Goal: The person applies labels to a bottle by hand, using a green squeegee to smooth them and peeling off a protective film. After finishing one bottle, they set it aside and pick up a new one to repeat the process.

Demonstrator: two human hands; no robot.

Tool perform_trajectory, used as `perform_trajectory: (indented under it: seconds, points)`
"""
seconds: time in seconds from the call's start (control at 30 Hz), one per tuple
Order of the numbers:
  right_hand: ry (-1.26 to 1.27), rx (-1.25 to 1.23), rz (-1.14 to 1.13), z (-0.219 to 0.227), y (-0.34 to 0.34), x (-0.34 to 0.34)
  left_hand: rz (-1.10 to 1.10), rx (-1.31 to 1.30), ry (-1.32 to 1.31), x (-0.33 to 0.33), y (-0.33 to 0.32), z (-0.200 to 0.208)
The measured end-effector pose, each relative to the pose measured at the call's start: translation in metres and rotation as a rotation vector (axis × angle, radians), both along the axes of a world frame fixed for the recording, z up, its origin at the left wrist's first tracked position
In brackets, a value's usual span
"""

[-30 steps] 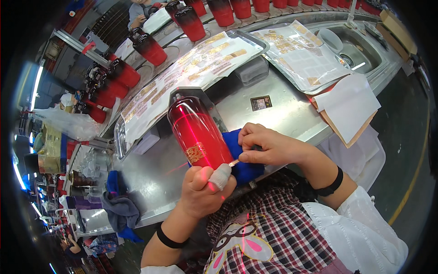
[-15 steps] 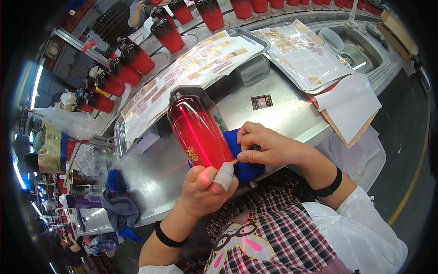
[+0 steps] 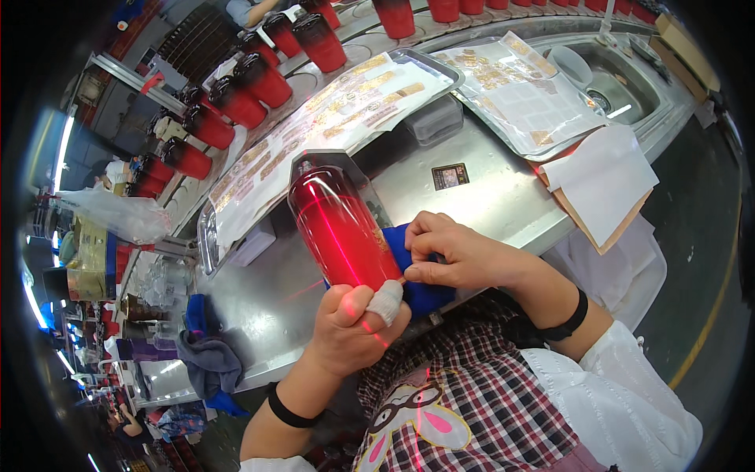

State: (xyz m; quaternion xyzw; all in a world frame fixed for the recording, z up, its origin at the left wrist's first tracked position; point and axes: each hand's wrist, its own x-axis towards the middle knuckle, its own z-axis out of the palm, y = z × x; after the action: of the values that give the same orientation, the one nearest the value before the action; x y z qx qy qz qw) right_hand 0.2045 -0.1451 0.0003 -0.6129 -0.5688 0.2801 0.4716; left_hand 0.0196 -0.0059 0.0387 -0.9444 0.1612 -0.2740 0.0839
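Note:
A glossy bottle (image 3: 338, 224), black at the neck and red below, lies tilted in a dark angular holder (image 3: 355, 175), its base toward me. A thin red light line runs along it and on over my left hand (image 3: 354, 326). That hand is closed around the base end, and a white wrap covers one of its digits. My right hand (image 3: 448, 250) is beside the base with its fingers curled and pinched; what they hold, if anything, is too small to make out. Beneath the bottle and right hand lies a blue cloth (image 3: 429, 297). A bit of gold decoration shows at the bottle's right edge.
Behind the holder, a tray (image 3: 452, 71) carries white sheets with gold decals; another decal tray (image 3: 535, 149) is at the right, by a sink (image 3: 629, 90). Red-and-black bottles (image 3: 263, 79) stand along a curved conveyor. A grey cloth (image 3: 208, 362) hangs at the table's left edge.
The bottle has turned in its holder: the gold decal at its lower left is out of sight, and gold shows at the right edge. Bottles on the conveyor have shifted right.

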Motion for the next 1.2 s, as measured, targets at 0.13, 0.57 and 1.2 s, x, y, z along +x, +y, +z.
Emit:
perform_trajectory:
  seconds: [0.13,0.57,1.2]
  points:
    - [0.005,-0.018,0.002,0.005,-0.001,0.001,-0.036,-0.002,0.008,0.001,0.001,-0.001]
    - [-0.037,0.017,-0.003,0.002,-0.005,-0.003,0.068,-0.006,0.003,-0.002,-0.005,-0.003]
    - [-0.456,0.304,-0.194,0.008,-0.001,-0.031,0.262,-1.303,-0.111,-0.012,-0.012,-0.032]
